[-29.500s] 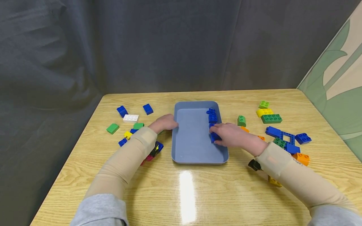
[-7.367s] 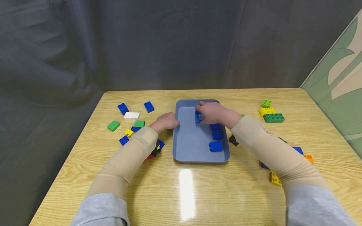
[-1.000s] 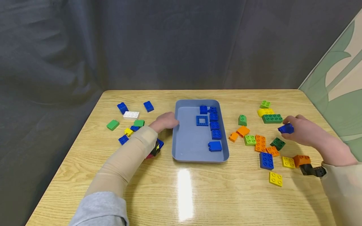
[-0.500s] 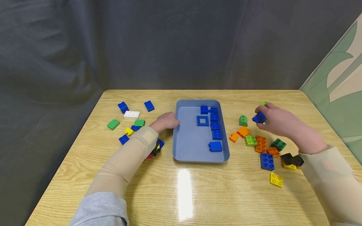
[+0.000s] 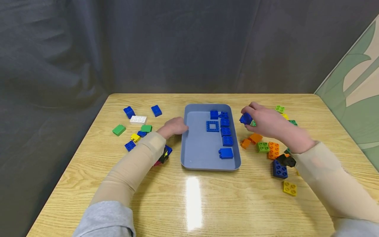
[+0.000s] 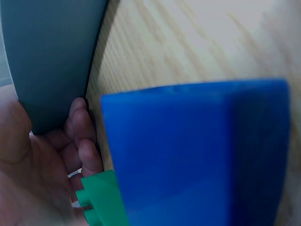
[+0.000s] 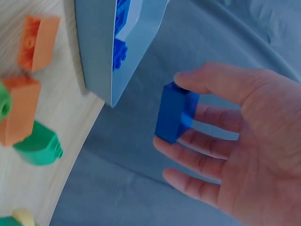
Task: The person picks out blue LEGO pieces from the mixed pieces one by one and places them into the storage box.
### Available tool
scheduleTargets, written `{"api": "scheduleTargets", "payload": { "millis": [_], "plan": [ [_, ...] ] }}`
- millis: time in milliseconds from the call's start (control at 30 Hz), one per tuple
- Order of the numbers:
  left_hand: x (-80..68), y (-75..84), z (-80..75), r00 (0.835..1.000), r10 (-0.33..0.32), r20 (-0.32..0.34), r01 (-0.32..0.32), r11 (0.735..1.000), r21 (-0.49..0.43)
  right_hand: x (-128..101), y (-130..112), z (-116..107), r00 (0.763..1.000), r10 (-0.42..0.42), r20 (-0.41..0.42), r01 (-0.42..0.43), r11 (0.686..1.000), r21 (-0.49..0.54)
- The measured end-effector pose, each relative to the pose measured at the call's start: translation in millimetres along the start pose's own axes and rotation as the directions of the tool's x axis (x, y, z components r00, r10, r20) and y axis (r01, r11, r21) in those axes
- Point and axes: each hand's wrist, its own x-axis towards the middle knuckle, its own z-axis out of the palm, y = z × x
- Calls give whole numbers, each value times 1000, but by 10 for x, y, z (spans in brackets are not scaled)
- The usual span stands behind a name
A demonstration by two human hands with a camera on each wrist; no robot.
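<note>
My right hand (image 5: 265, 121) pinches a blue toy brick (image 7: 176, 112) between thumb and fingers, raised just outside the tray's right rim. The grey-blue tray (image 5: 199, 158) sits mid-table. Its left wall is gripped by my left hand (image 5: 174, 126), thumb over the rim and fingers curled outside, as the left wrist view shows. Inside the tray a column of blue bricks (image 5: 225, 131) runs along the right wall. A square blue frame piece (image 5: 213, 126) lies beside the column, and another blue brick (image 5: 226, 153) lies nearer the front.
Left of the tray lie blue bricks (image 5: 156, 111), a white brick (image 5: 138, 119), green bricks (image 5: 119, 130) and a yellow one (image 5: 135, 138). To the right are orange bricks (image 5: 273, 150), a lime brick (image 5: 262, 147), a large blue brick (image 5: 279, 169) and a yellow brick (image 5: 289, 188).
My right hand has carried the blue brick leftward from the table's right side to beside the tray. Since the oldest frame, more blue pieces lie in the tray. My left hand has stayed on its rim.
</note>
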Motion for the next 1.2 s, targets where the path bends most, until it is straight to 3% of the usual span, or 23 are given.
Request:
{"api": "scheduleTargets", "payload": {
  "millis": [200, 500, 800, 1200],
  "plan": [
    [-19, 17, -10, 1000, 9, -5, -9, 1000, 3, 125, -124, 58, 999, -45, -5, 45, 999, -18],
    [-14, 20, -15, 1000, 13, -11, -13, 1000, 6, 296, -288, 179, 992, -105, 72, 106, 994, -11],
    [-30, 25, -34, 1000, 2, 3, -2, 1000, 3, 404, -381, 417, 968, -235, 87, 239, 970, -37],
    [-16, 18, -20, 1000, 11, 9, -11, 999, 33, 475, -529, 574, 936, -324, 137, 336, 939, -75]
  ]
}}
